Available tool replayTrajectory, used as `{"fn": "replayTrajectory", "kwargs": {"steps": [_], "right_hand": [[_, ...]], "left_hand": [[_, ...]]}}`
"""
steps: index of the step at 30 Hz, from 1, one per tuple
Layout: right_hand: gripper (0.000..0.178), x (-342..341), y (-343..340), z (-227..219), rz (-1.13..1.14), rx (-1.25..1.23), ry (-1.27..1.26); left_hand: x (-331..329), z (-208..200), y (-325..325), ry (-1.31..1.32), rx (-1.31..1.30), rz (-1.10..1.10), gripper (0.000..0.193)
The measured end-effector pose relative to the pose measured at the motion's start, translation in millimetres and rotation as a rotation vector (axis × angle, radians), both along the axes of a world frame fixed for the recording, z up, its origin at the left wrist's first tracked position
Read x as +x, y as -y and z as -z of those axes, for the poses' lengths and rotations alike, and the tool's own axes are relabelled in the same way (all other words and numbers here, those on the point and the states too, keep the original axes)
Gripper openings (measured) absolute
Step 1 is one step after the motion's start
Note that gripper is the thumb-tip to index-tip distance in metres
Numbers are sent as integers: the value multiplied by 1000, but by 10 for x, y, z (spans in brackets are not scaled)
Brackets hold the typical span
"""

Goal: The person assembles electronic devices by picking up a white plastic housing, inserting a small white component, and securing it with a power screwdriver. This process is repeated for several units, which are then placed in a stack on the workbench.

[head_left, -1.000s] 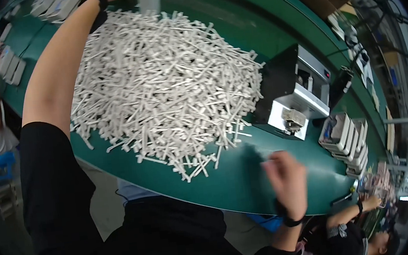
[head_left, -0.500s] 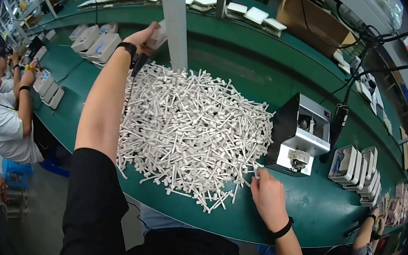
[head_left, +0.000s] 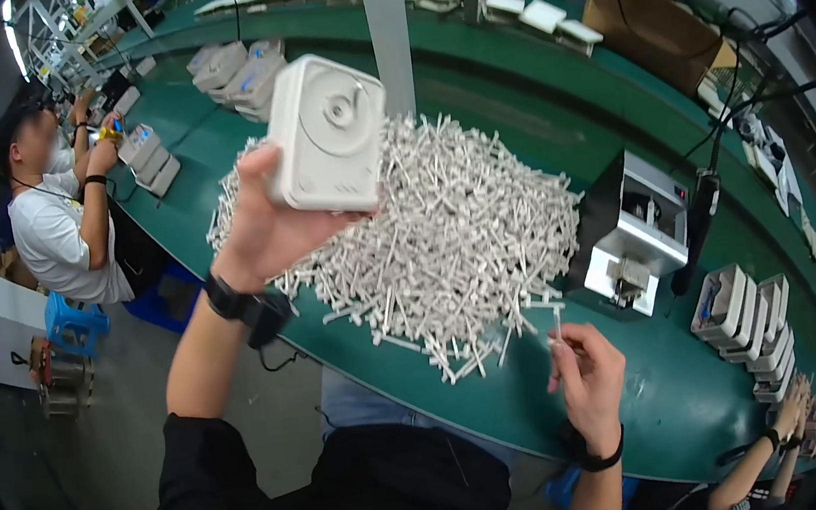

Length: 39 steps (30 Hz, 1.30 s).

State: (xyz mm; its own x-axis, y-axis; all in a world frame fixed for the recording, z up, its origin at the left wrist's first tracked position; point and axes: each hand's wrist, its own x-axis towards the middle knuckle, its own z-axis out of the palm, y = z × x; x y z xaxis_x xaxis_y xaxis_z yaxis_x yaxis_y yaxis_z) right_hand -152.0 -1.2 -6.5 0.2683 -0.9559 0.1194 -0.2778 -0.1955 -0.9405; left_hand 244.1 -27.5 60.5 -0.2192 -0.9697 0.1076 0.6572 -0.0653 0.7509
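Note:
My left hand (head_left: 259,227) grips a white plastic housing (head_left: 329,138) with rounded corners and a round recess in its face. It is held up, tilted, over the left part of a big heap of small white stick-like plastic parts (head_left: 455,229). Off the heap's near right edge, my right hand (head_left: 591,375) pinches one such white plastic part (head_left: 557,324) between thumb and fingers, its thin end pointing up.
Right of the heap stands a black and silver bench machine (head_left: 632,234). Stacked grey trays (head_left: 742,318) sit beyond it; more trays (head_left: 247,77) lie at the far left. A grey post (head_left: 389,35) rises behind the heap. Co-workers sit left (head_left: 66,213) and lower right (head_left: 754,467).
My left hand has come back from beside the post, bringing the housing nearer with its recessed face in view. My right hand has drawn a white part away from the heap's edge.

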Motion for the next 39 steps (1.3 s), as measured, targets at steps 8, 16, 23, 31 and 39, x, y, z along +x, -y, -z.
{"fn": "replayTrajectory", "kwargs": {"steps": [8,16,23,31,39], "right_hand": [[10,190,-296,-118,-80,52,255],[19,11,-283,-47,-105,-547,-265],[21,-34,-416,69,-73,-636,-399],[23,-76,-378,127,-51,-651,-348],[33,-913,349,-67,340,-430,-10]], "left_hand": [[-1352,690,-756,-163,267,114,91],[-1741,810,-788,-158,401,300,85],[-1860,841,-824,-237,406,314,67],[-1959,806,-801,-143,389,352,81],[-2124,851,-702,351,-39,124,92]]}}
